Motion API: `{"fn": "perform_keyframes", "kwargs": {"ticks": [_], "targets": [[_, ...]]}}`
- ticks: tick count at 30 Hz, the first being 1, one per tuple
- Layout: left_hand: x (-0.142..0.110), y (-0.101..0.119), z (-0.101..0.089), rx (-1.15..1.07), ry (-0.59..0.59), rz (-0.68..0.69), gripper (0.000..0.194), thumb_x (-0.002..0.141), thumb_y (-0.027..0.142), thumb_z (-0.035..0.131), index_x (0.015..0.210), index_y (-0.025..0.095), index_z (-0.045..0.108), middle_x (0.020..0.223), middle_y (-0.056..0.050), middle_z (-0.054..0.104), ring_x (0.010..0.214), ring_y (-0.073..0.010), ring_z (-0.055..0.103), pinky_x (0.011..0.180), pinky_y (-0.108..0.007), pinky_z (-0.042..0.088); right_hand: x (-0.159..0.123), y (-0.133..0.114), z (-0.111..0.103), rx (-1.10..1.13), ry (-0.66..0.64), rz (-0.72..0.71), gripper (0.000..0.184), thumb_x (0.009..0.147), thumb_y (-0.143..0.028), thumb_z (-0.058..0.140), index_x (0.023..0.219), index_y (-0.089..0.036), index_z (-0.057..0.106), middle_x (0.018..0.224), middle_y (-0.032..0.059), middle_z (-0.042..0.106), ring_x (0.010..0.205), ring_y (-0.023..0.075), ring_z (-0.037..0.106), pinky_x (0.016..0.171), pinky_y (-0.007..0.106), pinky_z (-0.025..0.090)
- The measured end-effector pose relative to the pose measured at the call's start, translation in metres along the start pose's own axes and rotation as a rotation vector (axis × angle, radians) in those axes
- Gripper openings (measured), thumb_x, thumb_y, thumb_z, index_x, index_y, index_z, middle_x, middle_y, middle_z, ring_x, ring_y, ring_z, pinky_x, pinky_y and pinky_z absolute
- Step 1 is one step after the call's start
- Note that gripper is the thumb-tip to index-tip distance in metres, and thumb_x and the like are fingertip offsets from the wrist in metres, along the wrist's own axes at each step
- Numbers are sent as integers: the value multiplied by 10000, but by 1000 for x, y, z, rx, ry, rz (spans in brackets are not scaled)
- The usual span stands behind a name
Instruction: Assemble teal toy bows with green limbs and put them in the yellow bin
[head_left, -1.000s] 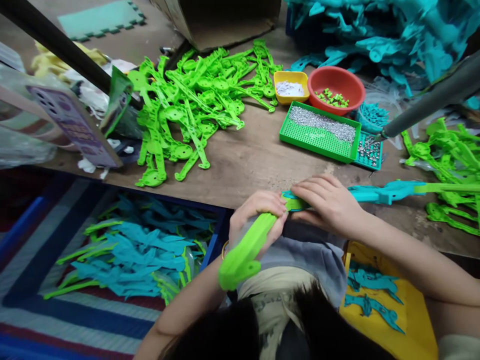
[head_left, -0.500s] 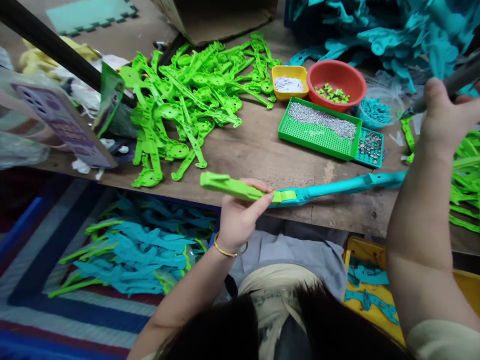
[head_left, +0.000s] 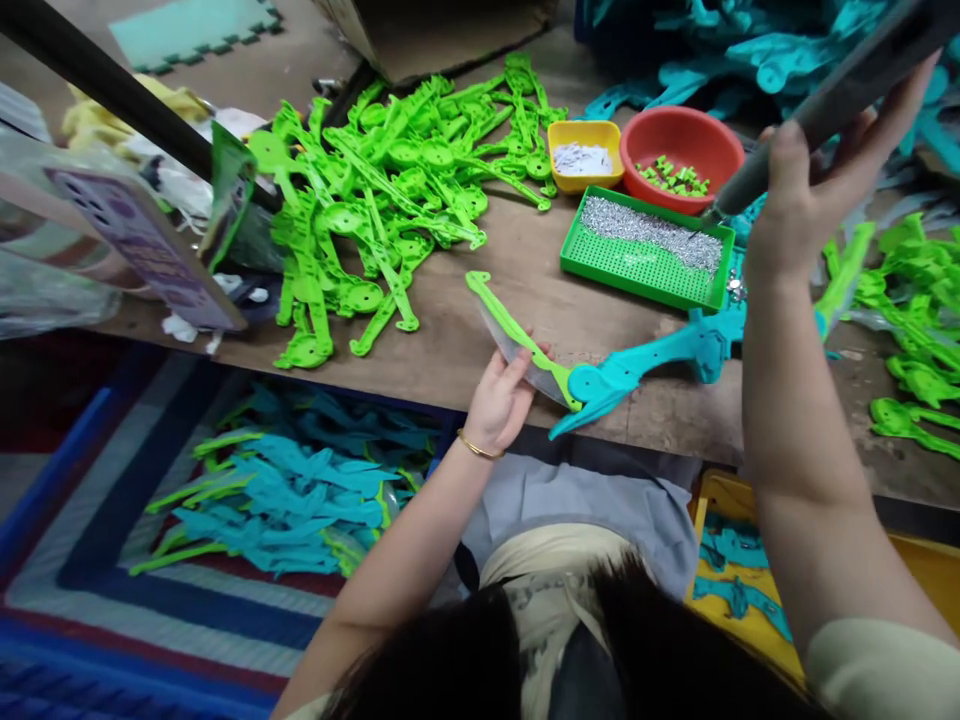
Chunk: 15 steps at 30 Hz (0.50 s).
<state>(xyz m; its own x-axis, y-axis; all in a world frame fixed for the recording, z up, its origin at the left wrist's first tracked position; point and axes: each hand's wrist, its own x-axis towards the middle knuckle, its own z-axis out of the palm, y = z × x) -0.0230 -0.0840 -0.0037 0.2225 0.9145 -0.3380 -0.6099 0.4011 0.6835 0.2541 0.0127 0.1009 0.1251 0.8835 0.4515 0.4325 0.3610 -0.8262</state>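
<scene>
My left hand [head_left: 504, 400] is closed on the lime-green end [head_left: 517, 330] of a long plastic assembly. A thin greyish see-through strip shows along that end. Its teal body [head_left: 645, 362] runs right along the table's front edge, and my right forearm hides part of it. In my right hand [head_left: 810, 205] is a dark grey electric screwdriver [head_left: 847, 95], slanting down to the left. The screwdriver's tip is at the upper right part of a green perforated tray [head_left: 622, 262] of small silver screws [head_left: 652, 235].
Behind the tray stand a yellow dish [head_left: 585, 184] of white bits and a red bowl [head_left: 679, 140] of green pieces. Lime-green parts [head_left: 405, 170] are heaped at left. A blue-framed bin of finished-looking parts [head_left: 285, 500] and a yellow crate [head_left: 720, 490] sit below the table edge.
My right hand left the assembly, took hold of the screwdriver at the right and brought it left to the screw tray. My left hand has turned the assembly over.
</scene>
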Motion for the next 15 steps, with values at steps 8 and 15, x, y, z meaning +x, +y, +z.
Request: {"fn": "perform_keyframes", "kwargs": {"ticks": [8,15], "targets": [[-14,-18,14,59,-15,-174,720,599,221,866,1203,276,479,940,7,736,852,-183,714,740,-329,589,-65,-71,56,251,125,-33,723,939,-446,-116,1268,-202,479,1056,108,610,824,187,660,760,420,580],[-9,-18,18,-75,61,-148,422,656,329,840,975,162,619,855,-4,712,806,-142,682,779,-278,556,-89,-82,53,230,147,-5,836,934,-553,-118,1182,-206,601,956,89,630,713,162,671,704,382,584]]}}
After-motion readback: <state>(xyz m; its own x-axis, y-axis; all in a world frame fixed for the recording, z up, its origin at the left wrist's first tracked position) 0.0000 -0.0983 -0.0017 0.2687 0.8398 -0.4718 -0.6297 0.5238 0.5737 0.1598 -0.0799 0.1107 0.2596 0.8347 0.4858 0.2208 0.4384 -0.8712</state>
